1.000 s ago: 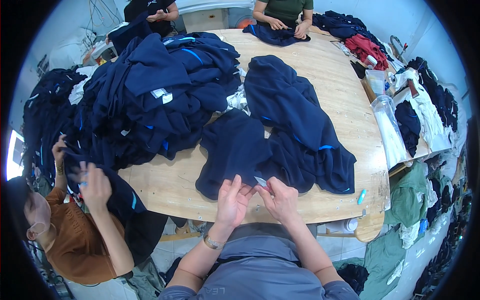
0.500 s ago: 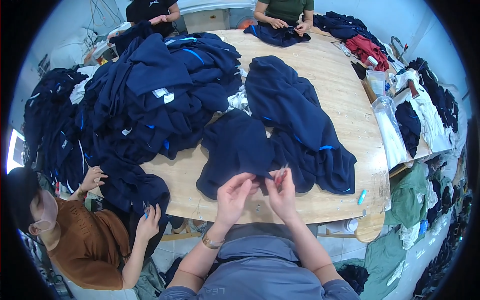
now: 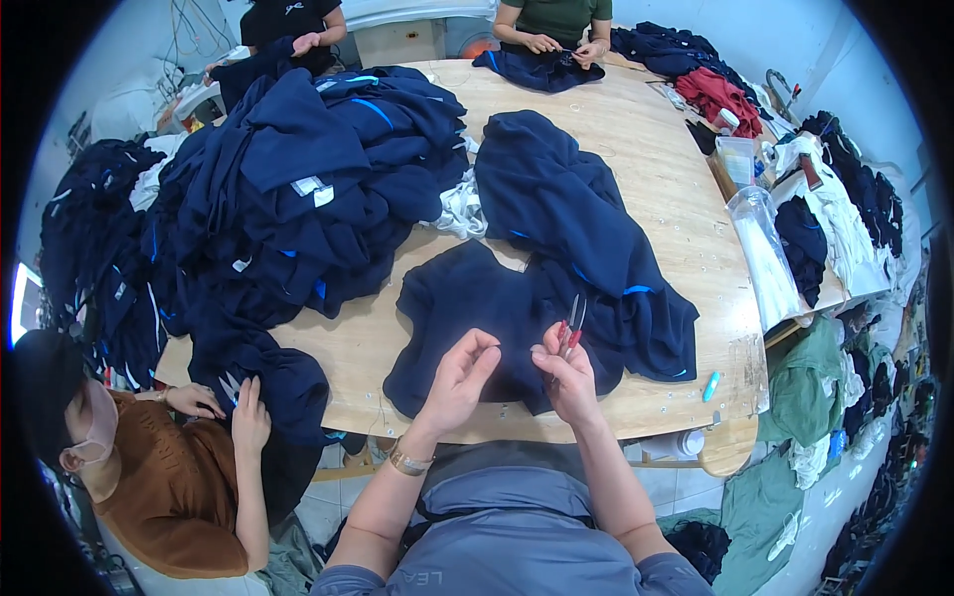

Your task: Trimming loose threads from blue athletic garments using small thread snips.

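Hands have parted at lower centre of the frame: the right hand (image 3: pixel 568 366) now grips small red-handled snips (image 3: pixel 570 324) blades-up, lifted clear of the navy garment (image 3: pixel 477 318) spread on the wooden bench (image 3: pixel 686 228). The left hand (image 3: pixel 465 370) hovers half-open over the cloth, pinching nothing visible, which suggests one trimming cut is finished.

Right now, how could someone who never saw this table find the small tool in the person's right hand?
Start at the wooden table and go to its near edge, where a dark navy garment lies flat. Above it the right hand holds small thread snips pointing up. They alone are thin metal with a red grip among the cloth.
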